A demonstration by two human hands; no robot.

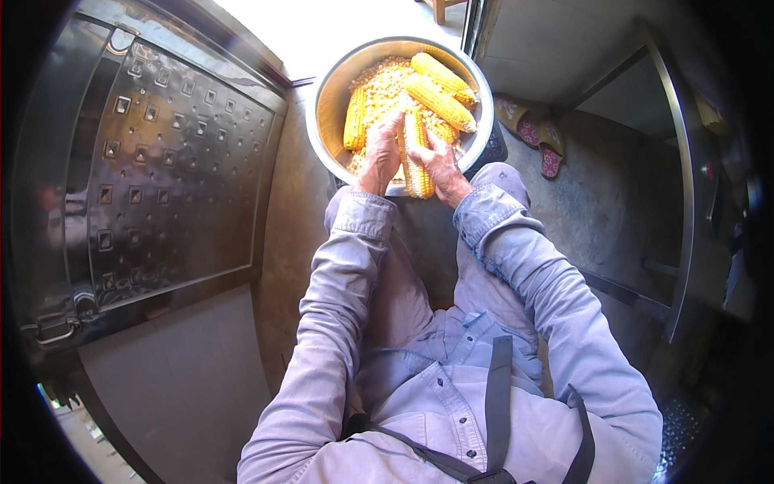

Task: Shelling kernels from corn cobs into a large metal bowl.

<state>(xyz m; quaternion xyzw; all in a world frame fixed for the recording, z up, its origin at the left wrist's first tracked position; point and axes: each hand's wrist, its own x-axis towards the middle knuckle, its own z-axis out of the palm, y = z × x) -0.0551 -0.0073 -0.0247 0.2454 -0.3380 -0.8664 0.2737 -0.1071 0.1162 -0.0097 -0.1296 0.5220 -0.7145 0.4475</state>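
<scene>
Between both my hands is an ear of corn (417, 160), its near end sticking out over the basin's front rim. My left hand (382, 148) grips it from the left side, fingers partly hidden behind the wrist. On the right side my right hand (444, 164) closes around the same ear. Below them a round metal basin (323, 130) holds loose corn kernels (384, 78). Two whole ears lie at the right, a far ear (444, 72) and a nearer ear (440, 103). Another ear (355, 120) leans along the left wall.
A metal door (175, 163) with embossed squares stands at my left. Patterned slippers (549, 151) lie on the concrete floor (580, 199) right of the basin. A metal-framed panel (680, 151) rises at far right. Wooden furniture legs (439, 11) show beyond the bright doorway.
</scene>
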